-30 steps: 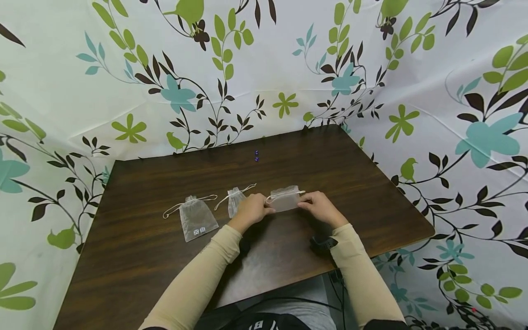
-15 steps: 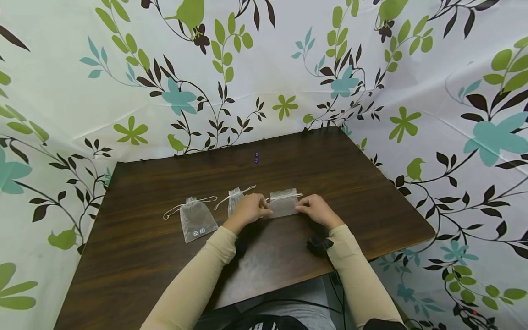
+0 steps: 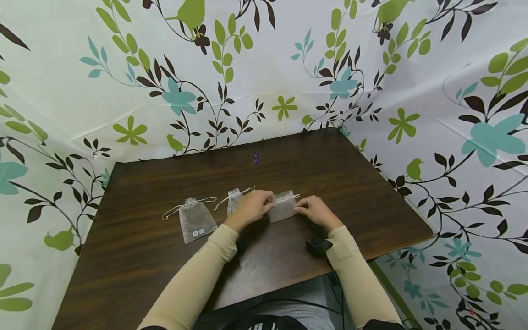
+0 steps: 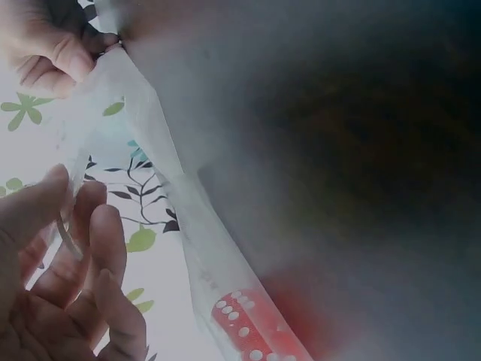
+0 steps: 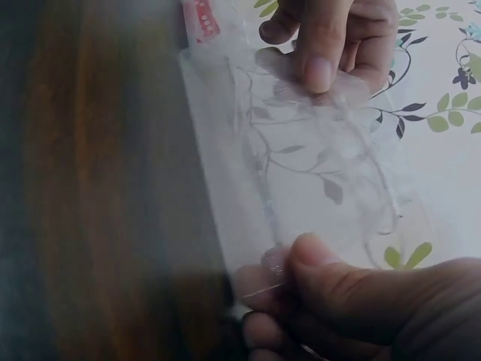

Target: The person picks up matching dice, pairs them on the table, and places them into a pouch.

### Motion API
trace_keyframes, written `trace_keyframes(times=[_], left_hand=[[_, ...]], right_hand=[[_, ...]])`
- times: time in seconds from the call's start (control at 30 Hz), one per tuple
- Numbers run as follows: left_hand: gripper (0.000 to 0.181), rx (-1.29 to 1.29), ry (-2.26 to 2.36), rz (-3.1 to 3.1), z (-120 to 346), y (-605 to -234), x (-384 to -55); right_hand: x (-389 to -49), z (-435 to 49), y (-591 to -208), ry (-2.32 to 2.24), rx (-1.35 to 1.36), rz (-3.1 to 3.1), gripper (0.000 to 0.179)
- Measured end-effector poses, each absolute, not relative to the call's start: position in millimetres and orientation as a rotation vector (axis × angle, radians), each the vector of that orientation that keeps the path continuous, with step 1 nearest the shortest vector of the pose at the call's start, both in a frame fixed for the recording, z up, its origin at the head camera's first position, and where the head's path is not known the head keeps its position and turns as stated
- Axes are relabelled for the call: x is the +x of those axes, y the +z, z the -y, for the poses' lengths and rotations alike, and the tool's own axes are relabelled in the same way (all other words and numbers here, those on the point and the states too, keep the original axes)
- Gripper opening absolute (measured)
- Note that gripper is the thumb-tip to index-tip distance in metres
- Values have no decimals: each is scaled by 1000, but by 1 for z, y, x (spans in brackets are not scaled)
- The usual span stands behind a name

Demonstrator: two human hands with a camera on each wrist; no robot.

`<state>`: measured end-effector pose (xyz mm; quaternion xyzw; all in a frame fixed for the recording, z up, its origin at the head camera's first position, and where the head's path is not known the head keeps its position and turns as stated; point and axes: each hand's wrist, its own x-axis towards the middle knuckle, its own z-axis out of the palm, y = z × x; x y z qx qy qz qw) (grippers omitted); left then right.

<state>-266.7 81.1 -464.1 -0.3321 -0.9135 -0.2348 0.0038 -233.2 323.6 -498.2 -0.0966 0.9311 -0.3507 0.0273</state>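
Note:
A sheer white drawstring pouch point(image 3: 283, 208) stretches between my two hands over the table. My left hand point(image 3: 253, 205) pinches its left side near the cord, thumb against fingers, as the left wrist view shows up close with the left hand point(image 4: 68, 271). With thumb and fingertips, my right hand point(image 3: 316, 211) grips the opposite side; in the right wrist view the right hand point(image 5: 353, 297) shows through the thin mesh. A second pouch point(image 3: 234, 201) lies partly hidden behind my left hand. Red dice point(image 4: 255, 331) with white dots show through mesh beside it.
Farther left, another sheer pouch point(image 3: 194, 217) lies flat with two white dice point(image 3: 199, 232) inside, cord loops spread out. Two blue dice point(image 3: 255, 158) sit near the back of the dark wooden table point(image 3: 350, 183). A patterned cloth point(image 3: 247, 55) hangs behind.
The pouch between my hands has come slightly nearer my body and tilted. My left hand has shifted up along its left side toward the cord; the right hand has lowered a little.

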Motion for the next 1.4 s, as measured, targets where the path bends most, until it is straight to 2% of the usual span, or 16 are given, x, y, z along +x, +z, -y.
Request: trace_keyframes(times=[0.1, 0.2, 0.27, 0.33, 0.43, 0.5, 0.57, 0.93, 1.1, 1.2, 1.4], left_hand=[[8, -1054, -717, 2861, -80, -465, -267], [8, -1093, -697, 2845, -80, -465, -267], [9, -1116, -679, 2829, -80, -465, -268], [9, -1132, -669, 2820, -80, -466, -268], [9, -1141, -671, 2805, -79, -467, -268], [9, -1142, -676, 2799, -78, -468, -268], [9, -1145, -678, 2788, -78, -468, -268], [10, -1181, -655, 2803, -77, -467, -267], [9, -1195, -680, 2825, -77, -468, -266], [7, -1208, -687, 2827, -76, -468, -266], [5, -1247, -697, 2845, -76, -465, -264]], right_hand=[[-234, -321, -495, -1119, -362, -2918, 27], [-236, -318, -488, -1222, -514, -2950, 48], [-238, -316, -483, -1263, -673, -2937, 54], [-240, -313, -480, -1233, -794, -2908, 46], [-244, -311, -478, -1086, -861, -2917, 21], [-245, -311, -478, -979, -828, -2963, 10], [-245, -311, -479, -926, -782, -3008, 7], [-250, -316, -476, -950, -780, -2937, 5], [-260, -323, -466, -1110, -706, -2744, 21], [-276, -327, -456, -1182, -681, -2690, 30], [-335, -329, -427, -1130, -607, -2745, 34]])
